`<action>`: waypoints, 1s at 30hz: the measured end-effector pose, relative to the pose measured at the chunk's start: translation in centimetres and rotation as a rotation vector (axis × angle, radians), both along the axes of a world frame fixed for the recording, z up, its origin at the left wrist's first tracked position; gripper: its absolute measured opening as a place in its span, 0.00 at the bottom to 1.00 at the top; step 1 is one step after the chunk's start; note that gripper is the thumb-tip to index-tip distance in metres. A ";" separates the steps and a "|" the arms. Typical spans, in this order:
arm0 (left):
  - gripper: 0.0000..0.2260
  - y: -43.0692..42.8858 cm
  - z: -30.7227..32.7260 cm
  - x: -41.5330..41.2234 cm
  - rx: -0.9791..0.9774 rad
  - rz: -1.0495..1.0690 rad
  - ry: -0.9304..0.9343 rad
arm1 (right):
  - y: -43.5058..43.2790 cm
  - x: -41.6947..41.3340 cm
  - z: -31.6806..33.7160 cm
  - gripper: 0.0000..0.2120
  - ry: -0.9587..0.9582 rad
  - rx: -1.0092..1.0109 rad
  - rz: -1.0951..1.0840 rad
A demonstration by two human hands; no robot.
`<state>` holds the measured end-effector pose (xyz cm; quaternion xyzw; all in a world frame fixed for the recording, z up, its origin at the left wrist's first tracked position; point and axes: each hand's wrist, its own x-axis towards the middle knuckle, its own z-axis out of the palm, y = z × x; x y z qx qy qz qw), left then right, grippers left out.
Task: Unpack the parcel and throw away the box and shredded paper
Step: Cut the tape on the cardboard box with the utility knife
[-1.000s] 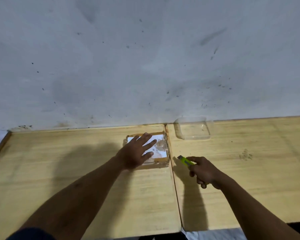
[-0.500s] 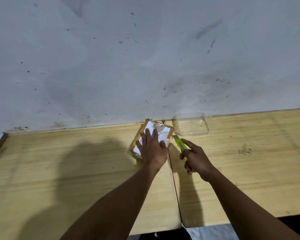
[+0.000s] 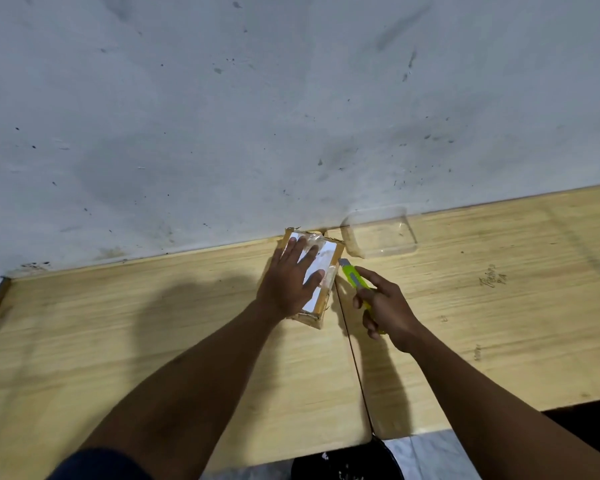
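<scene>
Parcel [image 3: 328,258] of brown card, small and flat, wrapped in shiny clear tape, with a white paper label on top. It lies at the back of the wooden worktop [image 3: 153,323], its far end right by the wall [image 3: 291,116]. The left hand [image 3: 288,282] lies flat on it, fingers straight and spread, pressing down. The right hand [image 3: 385,306] is curled round a yellow-green cutter [image 3: 354,278]. Its grey tip is just beside the parcel's right side; if they touch cannot be told. A thin gap between two boards runs just right of the parcel. A clear plastic tub [image 3: 378,233] sits near, at the back. The wood stretches wide to the left of the parcel and right of the tub.
</scene>
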<state>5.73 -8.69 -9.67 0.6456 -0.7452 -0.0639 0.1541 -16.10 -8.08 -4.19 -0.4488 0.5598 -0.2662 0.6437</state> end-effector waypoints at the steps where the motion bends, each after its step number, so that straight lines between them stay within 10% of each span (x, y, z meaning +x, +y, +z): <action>1: 0.26 0.0 -0.2 0.0 -0.012 0.008 0.003 | -0.2 0.0 0.0 0.22 0.001 0.004 0.003; 30: 0.23 0.5 -0.6 -2.7 -0.072 0.326 0.022 | -1.7 0.7 2.4 0.25 0.398 -0.140 0.361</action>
